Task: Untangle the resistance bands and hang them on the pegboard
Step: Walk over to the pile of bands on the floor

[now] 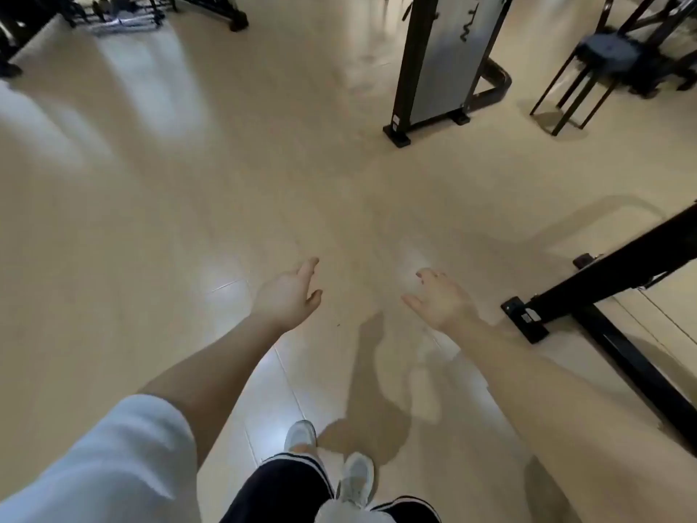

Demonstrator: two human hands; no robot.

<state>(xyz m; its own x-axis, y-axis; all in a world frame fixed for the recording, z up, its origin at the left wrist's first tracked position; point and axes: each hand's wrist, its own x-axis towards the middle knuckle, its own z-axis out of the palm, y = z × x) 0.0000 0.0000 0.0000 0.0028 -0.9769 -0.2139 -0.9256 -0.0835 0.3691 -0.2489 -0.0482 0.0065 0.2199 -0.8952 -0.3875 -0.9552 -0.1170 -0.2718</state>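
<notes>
- Left hand (288, 296) and right hand (441, 302): both held out low in centre frame over the floor (188, 183). Each grip is slack, fingers loosely spread, nothing held.
- Resistance bands: not in view. Pegboard: not in view. Neither can be placed relative to either hand, so no long axis and no nearer hand can be given.
- Surroundings: upright machine frame (441, 62) at upper centre-right, black stool (607, 54) at upper right, dark rack (124, 9) at upper left, black base bar (603, 281) at right edge, just beside the right hand.
- Feet in pale shoes (354, 481) at bottom centre.
- Judgement: task not begun; the person must first find the bands, likely outside this frame.
</notes>
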